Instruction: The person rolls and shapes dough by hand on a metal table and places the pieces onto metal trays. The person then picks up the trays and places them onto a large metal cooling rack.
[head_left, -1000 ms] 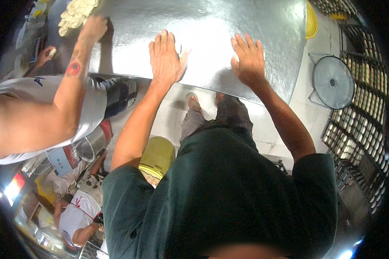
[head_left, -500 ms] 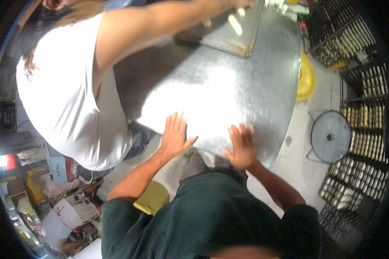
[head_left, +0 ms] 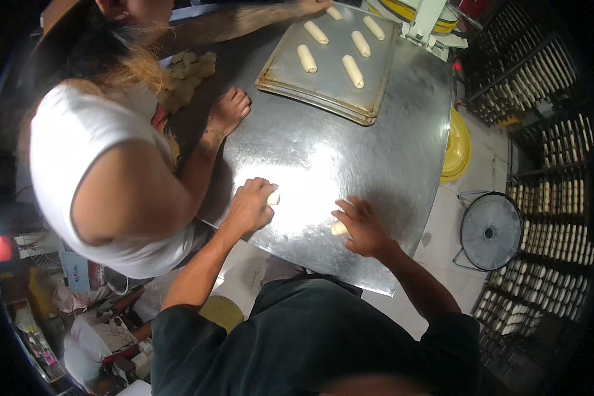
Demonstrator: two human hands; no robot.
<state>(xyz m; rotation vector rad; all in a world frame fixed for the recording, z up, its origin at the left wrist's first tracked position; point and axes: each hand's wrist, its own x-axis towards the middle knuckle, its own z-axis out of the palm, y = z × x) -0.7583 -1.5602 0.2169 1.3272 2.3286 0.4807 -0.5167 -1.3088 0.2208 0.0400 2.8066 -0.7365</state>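
On the shiny metal table [head_left: 310,158], my left hand [head_left: 249,206] is closed around a short pale dough roll [head_left: 273,197], whose end shows beside the thumb. To the right, my right hand [head_left: 364,228] curls over another dough roll [head_left: 338,228], which peeks out at its left side. Most of both rolls is hidden by my fingers. Farther off, a baking tray [head_left: 323,105], apparently stacked on others, carries several dough rolls [head_left: 353,71] set apart in rows.
At left a co-worker in a white top [head_left: 105,178] leans in, one hand [head_left: 230,111] on the table, the other at the tray's far edge. White equipment [head_left: 424,30] stands at the far right corner. Beyond the right edge are a yellow round container [head_left: 455,148], a round stand [head_left: 492,231] and loaded racks [head_left: 561,224].
My hands lay flatter on the table before; now both curl over dough rolls. The co-worker's arm has drawn back from above the tray. My view has shifted, showing more of the tray.
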